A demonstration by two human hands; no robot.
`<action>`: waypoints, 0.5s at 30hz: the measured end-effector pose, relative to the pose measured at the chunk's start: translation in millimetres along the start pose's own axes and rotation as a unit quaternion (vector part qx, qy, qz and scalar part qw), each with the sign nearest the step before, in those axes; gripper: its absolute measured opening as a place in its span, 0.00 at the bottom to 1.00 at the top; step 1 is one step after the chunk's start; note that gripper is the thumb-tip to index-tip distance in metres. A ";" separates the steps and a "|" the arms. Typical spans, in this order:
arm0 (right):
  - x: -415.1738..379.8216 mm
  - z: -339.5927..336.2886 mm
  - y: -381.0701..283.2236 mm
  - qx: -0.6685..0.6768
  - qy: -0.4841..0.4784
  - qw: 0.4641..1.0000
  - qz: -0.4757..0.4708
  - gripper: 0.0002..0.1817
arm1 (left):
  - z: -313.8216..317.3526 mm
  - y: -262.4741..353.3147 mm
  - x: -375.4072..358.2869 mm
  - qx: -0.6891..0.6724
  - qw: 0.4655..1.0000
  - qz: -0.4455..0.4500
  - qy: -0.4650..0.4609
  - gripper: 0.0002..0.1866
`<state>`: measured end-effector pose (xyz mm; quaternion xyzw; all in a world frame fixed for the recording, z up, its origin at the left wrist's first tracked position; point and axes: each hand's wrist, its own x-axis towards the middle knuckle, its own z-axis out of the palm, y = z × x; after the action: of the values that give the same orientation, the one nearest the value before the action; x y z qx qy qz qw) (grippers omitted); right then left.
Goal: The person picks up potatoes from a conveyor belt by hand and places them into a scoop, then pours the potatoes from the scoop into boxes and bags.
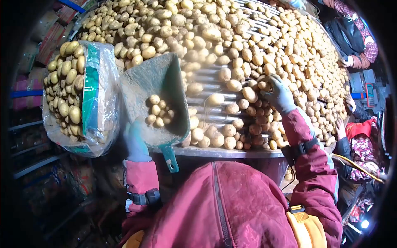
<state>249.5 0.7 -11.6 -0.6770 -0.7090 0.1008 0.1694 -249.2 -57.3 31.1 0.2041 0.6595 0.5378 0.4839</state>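
Note:
Potatoes (289, 49) cover a wide table with metal rollers (206, 78). My right hand (279, 94), in a light glove, reaches over them with curled fingers around a potato (266, 85). A green scoop (163, 78) rests at the table's front left, its handle toward me, with several small potatoes (157, 110) inside. Beside the scoop's left edge is my left hand (136, 142), gloved and smeared by motion, so its fingers cannot be made out.
A plastic-lined box (97, 95) heaped with potatoes stands left of the scoop. The table's metal front edge (231, 153) runs before me. Other people's hands (347, 62) and sleeves (368, 51) are along the right side, near a red handheld device (370, 94).

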 end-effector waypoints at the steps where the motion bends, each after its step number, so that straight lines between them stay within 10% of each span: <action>1: -14.2 -3.9 -11.6 0.013 0.024 1.000 0.011 0.24 | -0.2 1.9 -2.0 0.005 1.000 -0.002 0.002 0.17; 3: -32.4 -11.1 -52.2 0.235 -0.033 0.964 0.121 0.22 | 7.3 7.4 -5.4 -0.025 1.000 0.000 -0.005 0.17; 11: -62.8 62.7 -184.2 0.188 -0.352 0.897 -0.191 0.15 | 5.4 4.4 6.0 0.011 0.998 0.015 -0.055 0.17; 15: -64.6 50.5 -184.9 0.254 -0.372 0.893 -0.014 0.14 | 17.9 9.8 4.3 0.039 0.995 0.006 -0.087 0.18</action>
<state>61.0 -70.8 4.0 -0.5142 -0.6798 0.5195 0.0606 -238.2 -41.3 39.0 0.2730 0.6342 0.4946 0.5278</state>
